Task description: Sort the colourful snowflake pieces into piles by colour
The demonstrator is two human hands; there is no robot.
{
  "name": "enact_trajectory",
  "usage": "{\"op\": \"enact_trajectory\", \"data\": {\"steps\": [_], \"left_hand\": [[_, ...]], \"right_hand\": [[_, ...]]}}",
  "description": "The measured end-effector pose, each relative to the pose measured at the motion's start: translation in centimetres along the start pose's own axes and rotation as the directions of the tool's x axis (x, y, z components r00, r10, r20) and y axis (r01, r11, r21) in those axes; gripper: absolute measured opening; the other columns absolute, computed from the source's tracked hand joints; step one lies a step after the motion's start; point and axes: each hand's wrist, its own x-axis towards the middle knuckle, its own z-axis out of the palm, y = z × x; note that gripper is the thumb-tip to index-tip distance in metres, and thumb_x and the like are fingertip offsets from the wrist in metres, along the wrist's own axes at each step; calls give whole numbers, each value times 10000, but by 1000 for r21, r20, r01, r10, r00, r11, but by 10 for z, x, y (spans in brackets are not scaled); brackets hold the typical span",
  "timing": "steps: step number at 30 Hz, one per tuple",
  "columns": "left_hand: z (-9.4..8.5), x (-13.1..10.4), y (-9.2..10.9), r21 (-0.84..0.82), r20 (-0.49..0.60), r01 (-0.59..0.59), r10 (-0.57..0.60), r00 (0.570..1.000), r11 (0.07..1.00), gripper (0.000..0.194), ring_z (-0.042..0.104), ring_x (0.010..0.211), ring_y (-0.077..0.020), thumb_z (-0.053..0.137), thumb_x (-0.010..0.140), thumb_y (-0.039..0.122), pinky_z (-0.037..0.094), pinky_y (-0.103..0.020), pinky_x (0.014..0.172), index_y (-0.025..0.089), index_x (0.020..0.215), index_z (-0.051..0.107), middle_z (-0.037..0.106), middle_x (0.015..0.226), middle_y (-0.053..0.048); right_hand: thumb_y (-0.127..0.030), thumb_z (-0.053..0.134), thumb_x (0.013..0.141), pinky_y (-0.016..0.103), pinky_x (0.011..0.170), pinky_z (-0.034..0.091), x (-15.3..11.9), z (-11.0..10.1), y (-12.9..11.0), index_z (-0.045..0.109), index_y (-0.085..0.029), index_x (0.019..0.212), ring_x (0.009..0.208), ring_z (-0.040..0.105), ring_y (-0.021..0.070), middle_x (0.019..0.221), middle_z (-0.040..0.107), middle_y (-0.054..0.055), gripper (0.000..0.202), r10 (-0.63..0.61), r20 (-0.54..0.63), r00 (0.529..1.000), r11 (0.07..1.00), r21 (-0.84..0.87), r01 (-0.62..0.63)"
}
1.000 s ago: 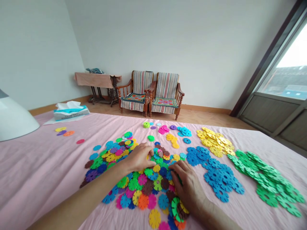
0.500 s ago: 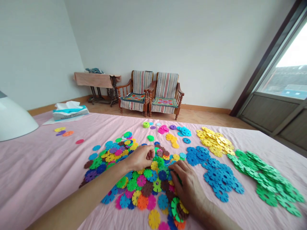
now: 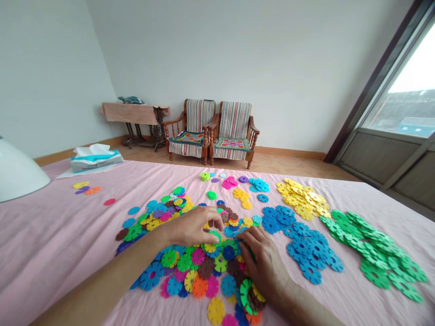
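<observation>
Over the middle of a mixed pile of coloured notched discs [image 3: 198, 256] is my left hand [image 3: 195, 225], thumb and fingers apart, with a green disc by the thumb tip. My right hand [image 3: 263, 260] rests on the pile's right side, fingers curled down; its fingertips and whatever is under them are hidden. Beside it lie blue discs [image 3: 311, 246] in a loose heap. Farther right are a green heap [image 3: 374, 244] and a yellow heap [image 3: 301, 197].
Small groups of pink [image 3: 230, 182], light blue [image 3: 260, 184] and yellow discs lie behind the pile. A tissue box [image 3: 97, 158] and a white rounded object [image 3: 18, 174] stand at the left. Two wooden chairs [image 3: 233, 131] are beyond the pink-covered table [image 3: 68, 235].
My left hand has opened, its thumb now apart from the fingers, and has shifted slightly left. My right hand has stayed nearly in place. The view has shifted a little.
</observation>
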Motion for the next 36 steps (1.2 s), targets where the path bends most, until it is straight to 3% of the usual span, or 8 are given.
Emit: {"op": "enact_trajectory", "data": {"steps": [4,8,14,20,23,26,32,36], "left_hand": [[1,-4,6,88,91,-89,81,993,992,287,576,948,-197,754,662,163,418,-266,845,227,933,683,636,944,-4],[9,-1,3,127,100,-123,111,989,984,224,602,919,-195,686,717,128,427,-262,842,211,925,689,670,918,-13],[9,3,-1,115,-61,-33,40,997,993,295,641,909,-176,503,802,63,433,-240,807,191,1002,678,708,969,-30],[13,6,-11,-26,-131,50,-53,990,998,245,645,791,-163,529,714,43,441,-225,727,181,818,703,714,817,-8],[14,9,-18,-159,-263,163,-201,944,974,233,633,716,-153,527,687,64,449,-221,667,179,798,698,703,755,-1],[10,11,-30,-224,-328,209,-276,903,952,188,628,698,-154,529,703,121,462,-228,649,158,798,687,694,730,-14],[0,10,-49,-368,-294,220,-337,894,904,143,618,620,-143,600,712,265,485,-233,588,130,743,636,655,646,-16],[4,12,-37,-439,-265,180,-318,910,880,165,636,674,-145,615,715,266,510,-250,645,125,799,630,667,704,-30]], "right_hand": [[-134,476,889,338,775,415,0,-1,-1,636,-201,863,824,550,191,857,607,46,175,0,-2,1000,1000,13,0],[-130,475,886,344,785,413,0,-2,-1,636,-208,894,831,549,192,867,605,44,179,1,8,1000,1000,18,-1],[-129,459,892,356,782,412,1,-2,-1,636,-200,902,827,542,196,861,598,50,191,6,25,1000,1000,16,-7],[-132,465,891,352,786,416,1,-2,-1,632,-198,866,828,542,194,852,597,53,181,20,34,999,1000,-5,-20],[-135,462,892,351,783,420,1,-3,-1,627,-194,844,822,548,192,845,600,53,182,19,33,999,1000,-15,-19],[-143,460,893,343,775,430,1,-3,-2,624,-196,828,815,556,187,843,604,52,184,6,19,1000,1000,-19,-6],[-165,456,900,354,773,444,0,-2,-1,620,-201,820,808,557,189,839,606,51,186,-3,12,1000,999,-33,4],[-175,454,907,346,760,445,0,-2,-2,610,-204,804,818,556,192,843,607,53,188,6,8,1000,1000,-27,-6]]}}
